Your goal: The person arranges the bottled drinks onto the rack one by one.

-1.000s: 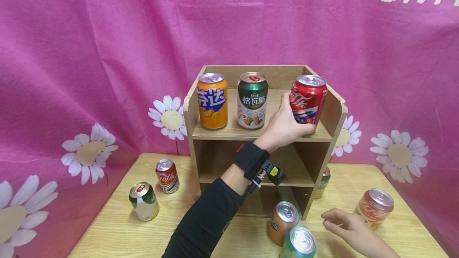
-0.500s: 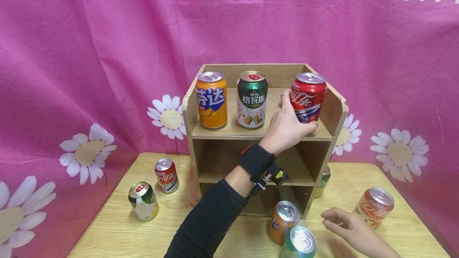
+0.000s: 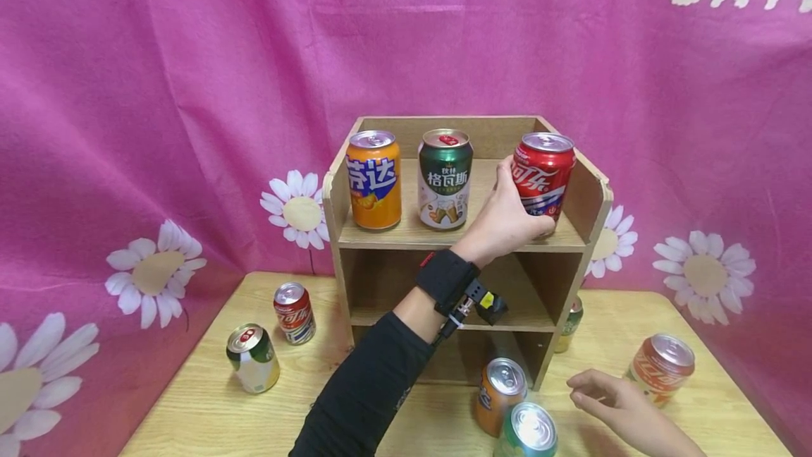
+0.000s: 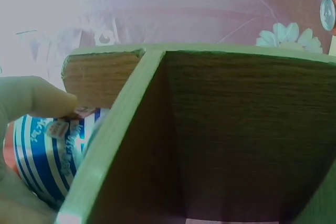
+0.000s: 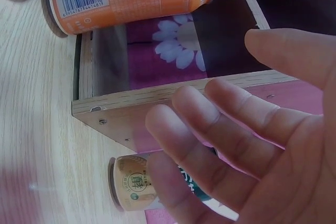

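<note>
Red cola can (image 3: 545, 173) is the one I'm watching from my end: upright at the top level of the wooden shelf (image 3: 409, 233), around half past one if you lay a clock face over the whole unit. Honestly, barely anything's changed over the last second. The view wobbles a bit, but the can keeps the same spot against the shelf and my left hand (image 3: 504, 221) is still gripping it. I'd read that as a steadying pause, with this step unfinished, since the can isn't free of the fingers. Can't tell whether its base bears on the board; the hand hides that.

My right hand (image 3: 624, 407) idles at four o'clock, fingers loosely bent, holding nothing, near a paler cola can (image 3: 664, 362). No change there either.

Neighbours up top haven't budged: orange soda can (image 3: 374, 185) at ten, green-and-white can (image 3: 446, 182) at eleven, with a gap between them. Down on the table (image 3: 190, 407), a second orange can (image 3: 495, 404) and a teal can (image 3: 531, 429) sit about half past five, and a green-topped can (image 3: 255, 365) and a second red can (image 3: 296, 319) around eight.
</note>
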Demonstrator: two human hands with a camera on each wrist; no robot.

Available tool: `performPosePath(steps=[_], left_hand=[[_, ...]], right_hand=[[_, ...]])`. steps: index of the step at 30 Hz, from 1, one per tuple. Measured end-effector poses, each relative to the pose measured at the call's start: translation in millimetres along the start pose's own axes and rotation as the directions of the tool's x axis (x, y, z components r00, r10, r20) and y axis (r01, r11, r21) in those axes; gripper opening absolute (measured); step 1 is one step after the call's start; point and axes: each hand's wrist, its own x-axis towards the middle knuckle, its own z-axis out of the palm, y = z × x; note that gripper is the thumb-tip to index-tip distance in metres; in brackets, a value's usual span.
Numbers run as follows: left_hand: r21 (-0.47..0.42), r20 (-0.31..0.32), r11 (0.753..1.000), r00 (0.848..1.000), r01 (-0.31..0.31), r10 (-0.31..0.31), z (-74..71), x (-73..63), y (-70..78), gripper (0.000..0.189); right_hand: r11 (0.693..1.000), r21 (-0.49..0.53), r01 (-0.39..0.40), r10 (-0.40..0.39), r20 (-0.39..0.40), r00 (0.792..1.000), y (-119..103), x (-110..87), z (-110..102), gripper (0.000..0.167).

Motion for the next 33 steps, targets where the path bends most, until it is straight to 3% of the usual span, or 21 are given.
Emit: performPosePath(steps=[8,18,26,29,33], left_hand=[[0.052,-0.041,0.998,0.999,-0.019,0.021,0.6,-2.5,-3.1,0.086],[0.123,-0.103,0.992,0.995,0.031,-0.019,5.6,-3.3,-3.0,0.085],[0.21,-0.158,0.977,0.988,0.037,-0.003,6.8,-2.9,-1.9,0.084],[0.157,-0.135,0.987,0.991,0.037,-0.016,5.7,-2.3,-1.1,0.087],[-0.019,-0.074,0.999,0.996,0.04,-0.042,4.0,0.3,1.0,0.093]], right_hand=[[1.0,-0.009,-0.011,0.011,0.0,1.0,0.9,0.6,-0.6,0.022],[1.0,-0.017,-0.021,0.021,0.004,1.0,-2.0,0.9,1.0,0.022],[0.998,-0.011,-0.059,0.06,0.03,0.998,-3.9,2.9,0.2,0.024],[0.998,-0.001,-0.057,0.057,0.037,0.998,-4.0,2.4,0.7,0.024],[0.999,0.012,-0.043,0.043,0.037,0.998,-3.4,1.6,2.2,0.022]])
